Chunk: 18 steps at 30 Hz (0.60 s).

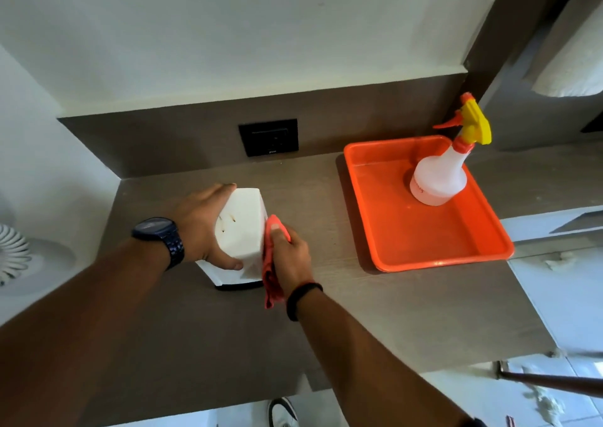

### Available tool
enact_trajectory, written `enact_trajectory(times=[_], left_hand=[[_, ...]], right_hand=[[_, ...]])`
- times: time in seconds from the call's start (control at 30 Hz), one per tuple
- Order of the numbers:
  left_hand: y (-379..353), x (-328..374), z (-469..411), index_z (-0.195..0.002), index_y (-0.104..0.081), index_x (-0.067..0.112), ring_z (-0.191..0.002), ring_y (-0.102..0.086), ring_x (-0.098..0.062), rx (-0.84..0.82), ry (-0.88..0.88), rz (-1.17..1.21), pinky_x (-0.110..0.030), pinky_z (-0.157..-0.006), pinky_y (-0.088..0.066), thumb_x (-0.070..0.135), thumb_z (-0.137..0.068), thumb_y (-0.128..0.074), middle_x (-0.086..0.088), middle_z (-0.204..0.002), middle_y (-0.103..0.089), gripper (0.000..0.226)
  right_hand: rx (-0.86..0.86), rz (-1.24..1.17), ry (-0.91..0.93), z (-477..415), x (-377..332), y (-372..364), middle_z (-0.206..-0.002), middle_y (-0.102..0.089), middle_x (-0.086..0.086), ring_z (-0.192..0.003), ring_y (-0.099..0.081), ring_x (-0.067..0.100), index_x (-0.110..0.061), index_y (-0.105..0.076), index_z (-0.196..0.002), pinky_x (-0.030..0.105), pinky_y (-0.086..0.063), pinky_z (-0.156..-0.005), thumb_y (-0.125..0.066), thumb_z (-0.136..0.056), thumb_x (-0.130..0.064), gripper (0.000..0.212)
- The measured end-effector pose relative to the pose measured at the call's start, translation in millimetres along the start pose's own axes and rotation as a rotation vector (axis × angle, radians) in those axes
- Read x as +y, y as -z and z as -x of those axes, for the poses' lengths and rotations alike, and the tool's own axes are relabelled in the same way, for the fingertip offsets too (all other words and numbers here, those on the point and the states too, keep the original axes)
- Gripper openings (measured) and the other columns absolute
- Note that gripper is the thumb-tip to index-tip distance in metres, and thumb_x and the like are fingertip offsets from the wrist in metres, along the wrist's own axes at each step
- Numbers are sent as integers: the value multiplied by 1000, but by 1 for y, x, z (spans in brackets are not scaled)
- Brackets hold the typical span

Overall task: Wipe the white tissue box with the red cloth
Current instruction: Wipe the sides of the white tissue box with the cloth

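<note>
The white tissue box (243, 227) is tilted up on the brown counter (375, 312), its base facing me with a few small slots. My left hand (202, 224) grips it from the left, fingers over the far end and thumb at the near edge. My right hand (290, 257) holds the red cloth (270, 270) pressed against the box's right side; part of the cloth hangs below my wrist.
An orange tray (473, 250) sits to the right on the counter with a white spray bottle (437, 178) standing in it. A black wall socket (268, 137) is behind the box. A white fan (13, 253) is at the left. The counter's front edge is near my feet.
</note>
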<state>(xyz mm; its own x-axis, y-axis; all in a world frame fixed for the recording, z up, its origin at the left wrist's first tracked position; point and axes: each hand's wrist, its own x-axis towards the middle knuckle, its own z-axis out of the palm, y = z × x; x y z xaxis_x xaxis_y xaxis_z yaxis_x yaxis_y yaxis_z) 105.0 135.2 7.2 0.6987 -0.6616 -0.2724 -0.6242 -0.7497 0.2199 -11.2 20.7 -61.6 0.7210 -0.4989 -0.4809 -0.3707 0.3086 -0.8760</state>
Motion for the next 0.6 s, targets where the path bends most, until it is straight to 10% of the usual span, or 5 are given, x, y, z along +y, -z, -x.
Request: enact_trajectory(times=[0.2,0.43,0.6], left_hand=[[-4,-8,4,-150,-4,19,-144,-19,-25,44,69,169,-45,-116,-26,83,-17,-69,-4,-160,-18,162],[-1,-33,28,-150,7,24,-144,-21,-23,94,82,408,-44,-116,-27,71,-21,-80,-3,-159,-17,162],[0,-27,24,-146,20,25,-142,-27,-24,65,1,382,-45,-114,-32,71,-24,-78,-8,-157,-24,163]], right_hand=[[-12,-56,242,16,-50,-13,-113,-72,-6,-107,-67,15,-32,-69,-112,45,-54,-97,-51,-87,-57,39],[-208,1180,713,7,-81,-34,-160,-31,7,-148,-20,36,-30,-41,-142,58,-24,-115,-46,-92,-50,54],[-217,1275,789,10,-75,-38,-157,-37,6,-147,-20,39,-29,-44,-139,57,-27,-114,-49,-90,-48,53]])
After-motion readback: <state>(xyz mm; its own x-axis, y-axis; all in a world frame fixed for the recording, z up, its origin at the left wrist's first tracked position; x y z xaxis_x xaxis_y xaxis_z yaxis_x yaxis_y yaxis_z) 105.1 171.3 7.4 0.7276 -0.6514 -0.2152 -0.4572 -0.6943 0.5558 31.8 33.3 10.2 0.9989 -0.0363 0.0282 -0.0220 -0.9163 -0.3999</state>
